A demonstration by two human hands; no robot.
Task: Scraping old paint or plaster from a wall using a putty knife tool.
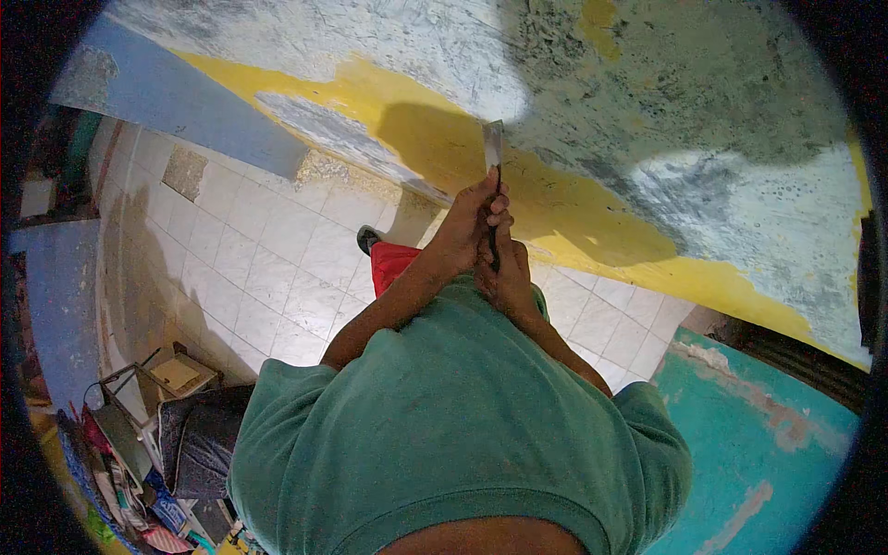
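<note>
Both hands are together in front of my chest on one scraper with a flat metal blade (493,142) and a dark handle. My left hand (466,222) wraps the upper part of the handle, near the blade. Lower on the handle, my right hand (504,267) grips its end. The blade points away from me, its tip at the wall (596,229), where yellow paint borders a patchy whitish and grey area. Whether the tip touches the surface I cannot tell. My shadow falls across the wall.
Pale floor tiles (277,257) lie below, with a rough bare patch (184,172) at the left. Clutter with dark cloth (201,440) and a wooden box (182,371) stands at the lower left. A turquoise, chipped surface (749,444) is at the lower right, a blue panel (201,104) at the upper left.
</note>
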